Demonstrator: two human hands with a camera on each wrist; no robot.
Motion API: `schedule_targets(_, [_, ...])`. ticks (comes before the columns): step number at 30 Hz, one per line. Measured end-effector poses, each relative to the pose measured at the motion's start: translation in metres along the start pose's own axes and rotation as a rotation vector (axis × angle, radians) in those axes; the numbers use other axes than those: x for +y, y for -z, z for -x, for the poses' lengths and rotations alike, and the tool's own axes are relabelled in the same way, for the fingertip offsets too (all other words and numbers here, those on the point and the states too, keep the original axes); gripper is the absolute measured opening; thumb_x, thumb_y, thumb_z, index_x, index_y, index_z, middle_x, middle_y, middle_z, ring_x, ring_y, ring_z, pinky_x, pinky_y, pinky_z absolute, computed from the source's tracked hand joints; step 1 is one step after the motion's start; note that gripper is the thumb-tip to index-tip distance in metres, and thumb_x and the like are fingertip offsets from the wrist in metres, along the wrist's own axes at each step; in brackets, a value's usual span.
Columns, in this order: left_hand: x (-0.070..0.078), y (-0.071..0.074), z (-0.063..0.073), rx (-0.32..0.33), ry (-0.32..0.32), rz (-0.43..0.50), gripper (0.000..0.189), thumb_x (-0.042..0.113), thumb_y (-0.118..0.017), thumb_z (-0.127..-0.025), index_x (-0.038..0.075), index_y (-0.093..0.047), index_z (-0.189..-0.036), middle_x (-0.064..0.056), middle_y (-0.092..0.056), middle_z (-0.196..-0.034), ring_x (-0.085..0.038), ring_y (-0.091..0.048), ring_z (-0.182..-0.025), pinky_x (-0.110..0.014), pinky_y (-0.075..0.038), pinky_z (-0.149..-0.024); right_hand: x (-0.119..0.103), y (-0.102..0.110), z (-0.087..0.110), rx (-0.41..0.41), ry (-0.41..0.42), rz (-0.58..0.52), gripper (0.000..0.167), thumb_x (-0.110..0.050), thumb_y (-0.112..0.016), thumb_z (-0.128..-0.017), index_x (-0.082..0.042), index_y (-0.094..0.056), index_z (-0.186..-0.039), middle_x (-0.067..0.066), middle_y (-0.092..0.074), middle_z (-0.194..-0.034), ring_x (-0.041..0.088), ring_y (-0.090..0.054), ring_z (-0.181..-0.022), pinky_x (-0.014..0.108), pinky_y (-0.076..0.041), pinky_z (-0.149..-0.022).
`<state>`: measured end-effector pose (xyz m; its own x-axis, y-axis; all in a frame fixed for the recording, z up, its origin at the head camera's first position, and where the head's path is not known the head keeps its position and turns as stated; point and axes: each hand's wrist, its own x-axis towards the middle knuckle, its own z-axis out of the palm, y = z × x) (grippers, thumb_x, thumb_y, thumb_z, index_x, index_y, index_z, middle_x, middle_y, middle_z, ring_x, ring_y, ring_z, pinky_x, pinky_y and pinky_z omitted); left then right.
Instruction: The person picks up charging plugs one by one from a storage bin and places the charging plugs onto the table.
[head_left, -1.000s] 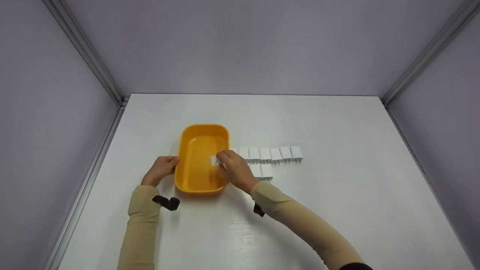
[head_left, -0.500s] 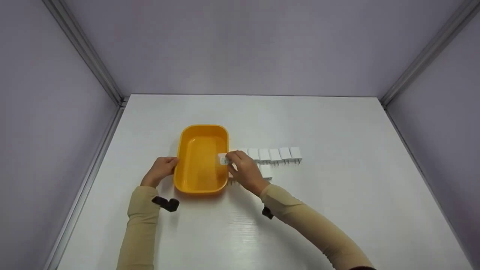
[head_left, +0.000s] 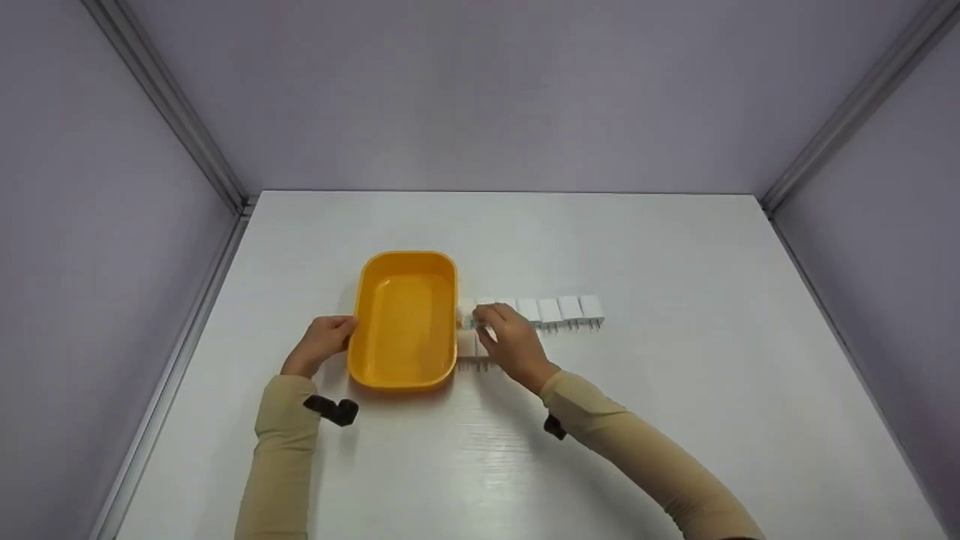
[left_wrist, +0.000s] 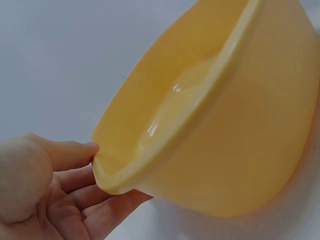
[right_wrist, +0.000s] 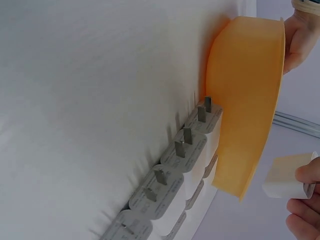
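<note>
My left hand (head_left: pixel 322 341) pinches the left rim of a yellow plastic tub (head_left: pixel 401 330), thumb on the rim and fingers beneath it in the left wrist view. The tub's visible floor is bare. Just right of the tub, my right hand (head_left: pixel 514 345) holds a white plug charger (right_wrist: pixel 285 175) between thumb and fingers, raised above the tabletop in the right wrist view. Under that hand are two rows of white chargers, a back row (head_left: pixel 549 310) and a front row (head_left: pixel 466 345), their prongs toward me. My right hand hides part of both rows.
The white tabletop (head_left: pixel 675 375) is enclosed by grey-lilac panels (head_left: pixel 480 90) at the back and sides. The left ends of the charger rows sit right at the tub's right wall. Black wrist-camera mounts (head_left: pixel 331 410) stick out from the sleeves.
My right hand has moved right, carrying the charger from over the tub to beyond its right rim, above the rows. My left hand has stayed on the tub.
</note>
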<state>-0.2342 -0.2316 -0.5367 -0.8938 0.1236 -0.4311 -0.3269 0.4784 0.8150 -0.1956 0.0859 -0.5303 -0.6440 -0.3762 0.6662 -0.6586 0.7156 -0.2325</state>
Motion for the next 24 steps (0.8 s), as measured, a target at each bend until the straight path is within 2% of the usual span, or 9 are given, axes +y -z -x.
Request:
schedule_targets(4, [-0.002,0.0,0.001,0.003,-0.031,0.001,0.049,0.028,-0.037,-0.105,-0.004,-0.044,-0.141,-0.024,-0.052,-0.14,-0.009,-0.062,-0.105,-0.038,-0.049,-0.106,0.008,0.003,0.006,0.022,0.008,0.034,0.022,0.0,-0.076,-0.077,-0.005,-0.066,-0.096,0.006,-0.068,-0.09,0.015,-0.068,-0.081,0.022,-0.058,-0.071])
schedule_targets(7, [-0.003,-0.001,0.0,0.008,-0.024,0.005,0.048,0.029,-0.038,-0.105,-0.003,-0.045,-0.141,-0.023,-0.053,-0.14,-0.005,-0.061,-0.101,-0.037,-0.05,-0.105,0.014,0.006,0.011,0.028,0.003,0.051,0.022,0.0,-0.077,-0.076,-0.006,-0.066,-0.095,0.006,-0.068,-0.087,0.015,-0.067,-0.08,0.023,-0.058,-0.069])
schedule_targets(17, [-0.003,0.001,-0.002,-0.005,0.013,0.014,0.05,0.031,-0.036,-0.105,0.0,-0.042,-0.144,-0.021,-0.05,-0.144,-0.021,-0.058,-0.121,-0.041,-0.045,-0.111,0.037,0.019,0.036,0.02,-0.049,0.082,0.023,0.002,-0.078,-0.074,-0.006,-0.064,-0.09,0.004,-0.065,-0.082,0.015,-0.065,-0.074,0.025,-0.057,-0.064])
schedule_targets(24, [-0.004,0.0,-0.002,-0.002,0.016,0.007,0.052,0.033,-0.037,-0.105,-0.002,-0.042,-0.143,-0.022,-0.049,-0.144,-0.023,-0.057,-0.123,-0.04,-0.046,-0.11,0.047,0.024,0.049,0.023,-0.054,0.057,0.024,0.004,-0.077,-0.072,-0.006,-0.064,-0.089,0.005,-0.065,-0.079,0.018,-0.065,-0.071,0.027,-0.056,-0.062])
